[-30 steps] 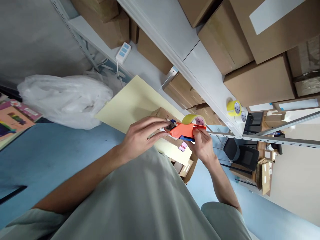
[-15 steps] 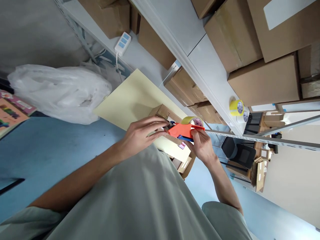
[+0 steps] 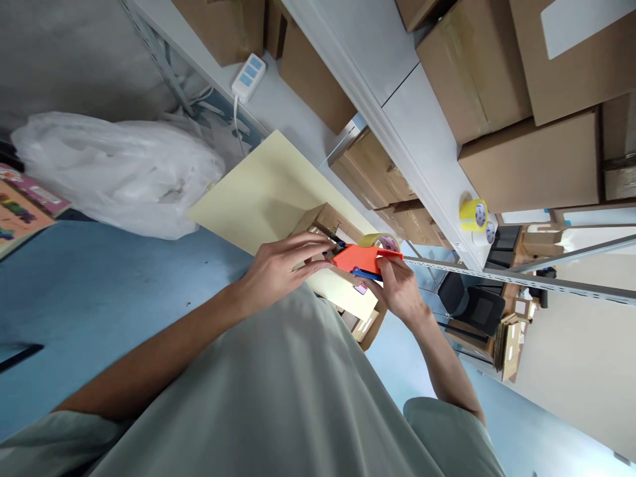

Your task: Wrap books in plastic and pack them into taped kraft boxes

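An orange tape dispenser [image 3: 355,258] with a blue part and a roll of yellow tape [image 3: 380,241] is held up in front of my body. My right hand [image 3: 401,286] is wrapped round its handle. From the other side, my left hand [image 3: 283,265] has its fingertips and thumb at the dispenser's dark front end, one on each side of it. Whatever lies between those fingertips is too small to make out. Behind and below the dispenser, a cardboard box [image 3: 328,218] stands on a pale yellow board [image 3: 263,192], partly hidden by my hands.
A shelf [image 3: 422,132] holds cardboard boxes [image 3: 472,73] and tape rolls [image 3: 473,215]. A white power strip [image 3: 248,77] lies on the surface at upper left, near a large white plastic bag [image 3: 119,172]. An open carton [image 3: 372,328] sits beneath the board; chairs [image 3: 477,308] stand at right.
The dispenser and my right hand have shifted very slightly left. Both hands keep the same hold. The camera view has tilted a little.
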A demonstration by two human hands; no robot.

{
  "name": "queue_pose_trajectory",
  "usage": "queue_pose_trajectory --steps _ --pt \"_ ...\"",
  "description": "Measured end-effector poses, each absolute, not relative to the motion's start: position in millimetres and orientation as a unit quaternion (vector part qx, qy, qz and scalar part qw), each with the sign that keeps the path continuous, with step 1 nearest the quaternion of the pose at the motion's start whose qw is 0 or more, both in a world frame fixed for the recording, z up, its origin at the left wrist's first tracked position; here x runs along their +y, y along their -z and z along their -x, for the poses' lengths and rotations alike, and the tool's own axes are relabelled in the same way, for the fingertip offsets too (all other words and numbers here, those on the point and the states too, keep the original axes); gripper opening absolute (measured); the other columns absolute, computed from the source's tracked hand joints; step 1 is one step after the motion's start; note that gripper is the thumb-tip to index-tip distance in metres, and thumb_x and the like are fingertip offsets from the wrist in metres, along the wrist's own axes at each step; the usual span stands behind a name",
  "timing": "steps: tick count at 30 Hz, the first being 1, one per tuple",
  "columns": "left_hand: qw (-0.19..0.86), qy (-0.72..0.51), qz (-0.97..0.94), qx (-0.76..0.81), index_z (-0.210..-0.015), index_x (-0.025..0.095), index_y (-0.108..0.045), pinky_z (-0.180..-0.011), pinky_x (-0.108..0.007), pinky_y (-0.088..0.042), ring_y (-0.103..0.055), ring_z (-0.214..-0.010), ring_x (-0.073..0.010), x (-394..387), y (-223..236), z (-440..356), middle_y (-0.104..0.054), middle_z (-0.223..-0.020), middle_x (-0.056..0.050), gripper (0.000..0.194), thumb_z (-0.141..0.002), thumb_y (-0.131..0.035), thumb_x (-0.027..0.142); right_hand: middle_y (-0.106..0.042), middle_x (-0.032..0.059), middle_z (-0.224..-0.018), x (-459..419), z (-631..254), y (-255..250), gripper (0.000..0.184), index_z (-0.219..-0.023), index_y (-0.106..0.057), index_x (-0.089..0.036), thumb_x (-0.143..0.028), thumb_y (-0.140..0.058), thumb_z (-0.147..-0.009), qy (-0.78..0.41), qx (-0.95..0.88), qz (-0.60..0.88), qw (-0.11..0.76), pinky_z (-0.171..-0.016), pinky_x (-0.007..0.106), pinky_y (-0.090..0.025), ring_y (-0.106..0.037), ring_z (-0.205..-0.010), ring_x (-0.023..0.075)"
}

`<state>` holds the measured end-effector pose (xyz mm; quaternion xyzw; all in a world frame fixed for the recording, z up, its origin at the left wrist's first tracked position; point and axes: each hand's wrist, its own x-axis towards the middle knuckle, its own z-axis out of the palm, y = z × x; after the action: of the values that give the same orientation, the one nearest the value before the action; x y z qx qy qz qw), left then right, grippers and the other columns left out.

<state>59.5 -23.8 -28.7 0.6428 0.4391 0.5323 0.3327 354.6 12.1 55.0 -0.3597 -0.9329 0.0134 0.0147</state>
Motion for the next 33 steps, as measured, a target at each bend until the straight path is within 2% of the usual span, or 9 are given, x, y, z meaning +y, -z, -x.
queue_pose_trajectory --steps 5,9,13,17,23,29,33 --pt "0.327 -0.553 -0.633 0.432 -0.125 0.031 -0.083 -0.103 -0.031 -0.068 -0.082 -0.108 -0.0189 -24 36 -65 -0.083 -0.122 -0.005 0.022 -0.106 -0.076 0.037 -0.078 0.0124 -0.098 13 -354 -54 0.034 -0.124 -0.060 -0.023 -0.055 -0.058 -0.113 -0.018 -0.934 0.357 0.020 -0.078 0.043 -0.066 -0.077 -0.089 0.0310" --pt "0.338 -0.541 -0.632 0.440 -0.123 0.030 -0.083 -0.103 -0.030 -0.068 -0.082 -0.108 -0.0188 -24 34 -68 -0.084 -0.121 -0.004 0.021 -0.107 -0.074 0.041 -0.079 0.0146 -0.104 11 -356 -54 0.034 -0.124 -0.059 -0.023 -0.055 -0.057 -0.113 -0.007 -0.935 0.352 0.035 -0.074 0.042 -0.066 -0.078 -0.089 0.0309" --pt "0.321 -0.519 -0.642 0.464 -0.119 0.030 -0.084 -0.098 -0.027 -0.068 -0.083 -0.106 -0.0178 -26 26 -73 -0.085 -0.119 -0.003 0.020 -0.108 -0.072 0.042 -0.079 0.0135 -0.099 9 -359 -54 0.036 -0.123 -0.059 -0.023 -0.058 -0.055 -0.113 0.001 -0.928 0.372 0.032 -0.069 0.041 -0.065 -0.078 -0.086 0.0311" --pt "0.291 -0.526 -0.647 0.470 -0.118 0.029 -0.083 -0.092 -0.025 -0.067 -0.082 -0.102 -0.0163 -27 19 -76 -0.085 -0.119 -0.003 0.017 -0.109 -0.072 0.037 -0.079 0.0131 -0.097 6 -364 -53 0.040 -0.127 -0.058 -0.023 -0.059 -0.062 -0.110 -0.011 -0.921 0.387 0.038 -0.067 0.040 -0.065 -0.078 -0.086 0.0317" --pt "0.331 -0.477 -0.693 0.427 -0.124 0.027 -0.083 -0.088 -0.025 -0.065 -0.080 -0.104 -0.0166 -19 8 -66 -0.083 -0.120 -0.005 0.024 -0.113 -0.064 0.039 -0.077 0.0142 -0.096 -3 -371 -48 0.046 -0.129 -0.058 -0.020 -0.062 -0.063 -0.109 -0.027 -0.913 0.407 0.022 -0.069 0.041 -0.066 -0.079 -0.086 0.0325" --pt "0.335 -0.458 -0.694 0.443 -0.129 0.028 -0.082 -0.086 -0.024 -0.063 -0.080 -0.102 -0.0164 -17 4 -66 -0.082 -0.121 -0.005 0.028 -0.114 -0.062 0.040 -0.077 0.0135 -0.100 -1 -370 -47 0.039 -0.130 -0.055 -0.022 -0.055 -0.062 -0.111 -0.033 -0.919 0.389 0.043 -0.072 0.045 -0.068 -0.078 -0.089 0.0329" --pt "0.354 -0.456 -0.692 0.433 -0.130 0.027 -0.082 -0.090 -0.025 -0.063 -0.080 -0.103 -0.0174 -16 13 -68 -0.082 -0.121 -0.006 0.029 -0.113 -0.063 0.042 -0.076 0.0125 -0.095 0 -370 -44 0.036 -0.131 -0.052 -0.020 -0.049 -0.063 -0.112 -0.029 -0.929 0.364 0.061 -0.073 0.045 -0.067 -0.077 -0.086 0.0332"
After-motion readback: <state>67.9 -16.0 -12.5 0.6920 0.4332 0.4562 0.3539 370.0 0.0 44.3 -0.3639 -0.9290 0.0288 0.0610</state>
